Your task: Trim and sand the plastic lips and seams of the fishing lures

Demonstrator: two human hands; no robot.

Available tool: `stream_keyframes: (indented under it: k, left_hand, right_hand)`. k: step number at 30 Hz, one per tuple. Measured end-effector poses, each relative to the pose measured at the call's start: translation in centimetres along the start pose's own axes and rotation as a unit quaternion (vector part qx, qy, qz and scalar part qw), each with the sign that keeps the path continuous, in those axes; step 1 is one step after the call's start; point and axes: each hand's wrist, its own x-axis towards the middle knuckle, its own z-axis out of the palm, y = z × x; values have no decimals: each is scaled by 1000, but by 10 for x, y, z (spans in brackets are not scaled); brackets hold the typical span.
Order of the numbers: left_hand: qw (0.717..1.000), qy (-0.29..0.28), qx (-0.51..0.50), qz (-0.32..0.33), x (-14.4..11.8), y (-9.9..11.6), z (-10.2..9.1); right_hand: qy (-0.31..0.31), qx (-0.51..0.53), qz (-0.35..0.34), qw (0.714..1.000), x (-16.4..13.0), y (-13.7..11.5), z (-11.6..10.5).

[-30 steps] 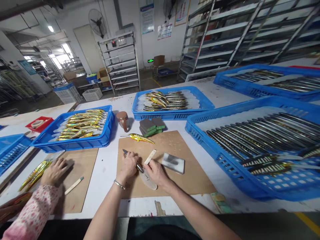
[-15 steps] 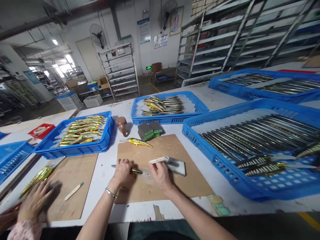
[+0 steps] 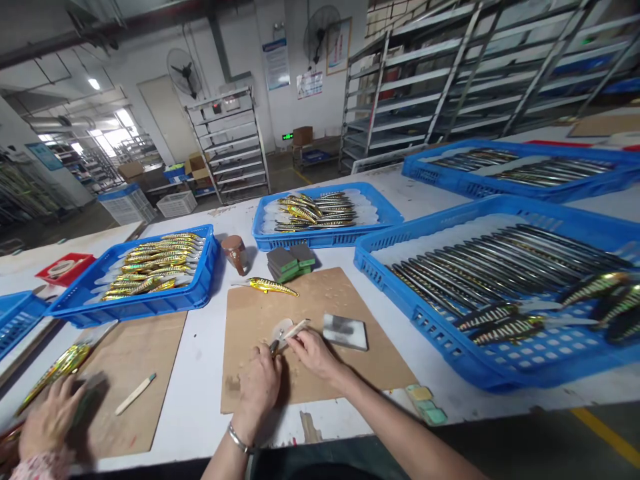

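My left hand (image 3: 260, 381) is closed around a dark-backed fishing lure (image 3: 275, 347), most of it hidden by the fingers. The lure's clear lip (image 3: 281, 327) points away from me. Pinched in my right hand (image 3: 313, 353) is a short pale wooden stick (image 3: 298, 328), its left end at the base of the lip. Both hands are over a brown cardboard sheet (image 3: 340, 293). A white pad with a dark smear (image 3: 345, 332) lies right of them. Beyond them lies a gold striped lure (image 3: 273, 287).
Blue trays of lures stand at left (image 3: 200, 299), back (image 3: 320, 241) and right (image 3: 430, 333). Green-and-black sponge blocks (image 3: 290, 263) and a brown-lidded jar (image 3: 234, 253) sit behind the cardboard. At left, a co-worker's hand (image 3: 53, 413) is near gold lures and another stick (image 3: 135, 394).
My left hand has turned the lure so its lip points away instead of rightward. My right hand has moved the stick off the pad, leftward to the lip. The view has shifted slightly.
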Motion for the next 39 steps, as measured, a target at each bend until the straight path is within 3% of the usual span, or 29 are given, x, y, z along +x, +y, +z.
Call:
stream_keyframes:
  k: [9,13,28,39]
  left_hand:
    - [1000,31,-4,2,-6,2,7]
    - [999,38,-4,9,-8,5,6]
    - [998,-7,-49,-25,-11,15,4]
    - [999,-3,-44,-26,-16,20,-1]
  right_hand:
    - [-116,50,-86,988,26,-13,-17]
    - [-132,40,-101,985,24,-18,-26]
    - [-63,-96,-128,985,-14,-19,-14]
    - [3,-97,-124,987,-30,-25,-5]
